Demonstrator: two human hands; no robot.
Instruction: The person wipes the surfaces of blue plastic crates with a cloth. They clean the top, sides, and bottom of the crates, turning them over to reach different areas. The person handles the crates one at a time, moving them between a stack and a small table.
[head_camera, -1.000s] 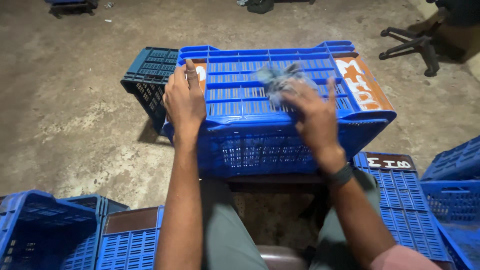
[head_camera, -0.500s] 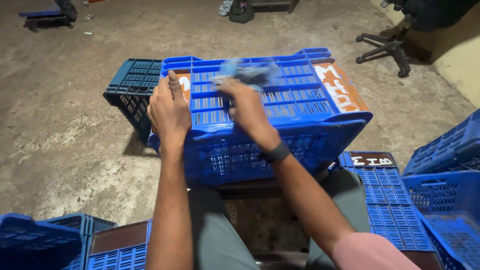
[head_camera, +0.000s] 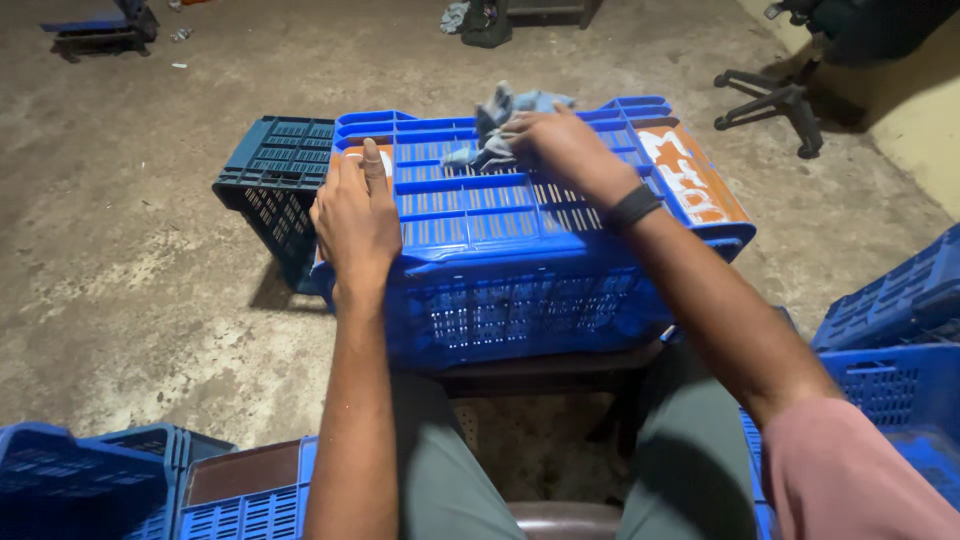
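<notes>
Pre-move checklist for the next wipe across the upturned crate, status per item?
1. Left hand flat on the blue crate, bracing it: ok.
2. Right hand on the grey rag: ok.
3. Rag lies on the crate's slatted top, near the far edge: ok.
4. Crate seated steadily on the support beneath: cannot tell, mostly hidden.
5. Dark crate touching the blue crate's left side: cannot tell.

**Plastic, cloth and concrete**

The upturned blue crate (head_camera: 520, 240) is moulded plastic with a slight sheen, its slatted base ribbed. The grey rag (head_camera: 497, 125) looks like soft, crumpled, matt cloth. The floor (head_camera: 130, 250) is rough, mottled concrete. The wristband (head_camera: 634, 207) is matt black.
</notes>
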